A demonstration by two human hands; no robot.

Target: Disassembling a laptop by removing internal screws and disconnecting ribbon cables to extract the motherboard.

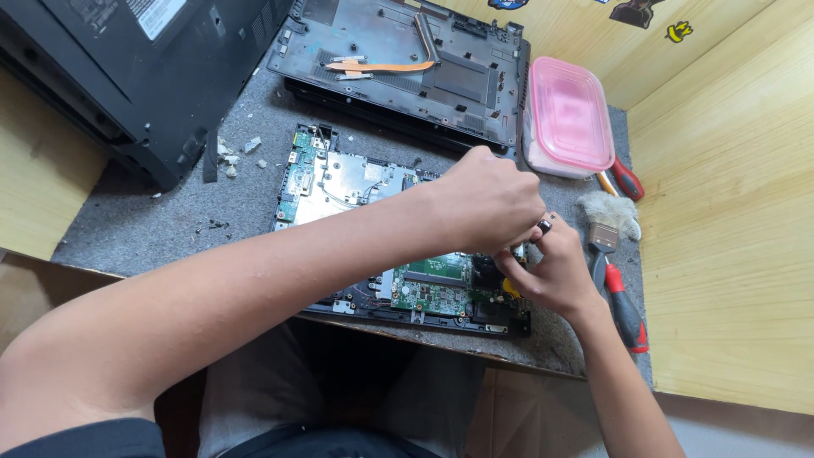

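Green circuit board in the opened black laptop base lies at the grey felt worktop's near edge. Left hand clenched above it; right hand pinches a small yellow part. Pink lidded box near the far right corner.

A grey felt-covered workbench top carried everything. On it lay an opened laptop chassis with its green circuit board exposed, a dark grey detached laptop bottom cover behind it, and a black laptop at the far left. A pink-lidded plastic box, a bristle brush and red-handled screwdrivers lay along the right edge. White crumbs were scattered near the left.
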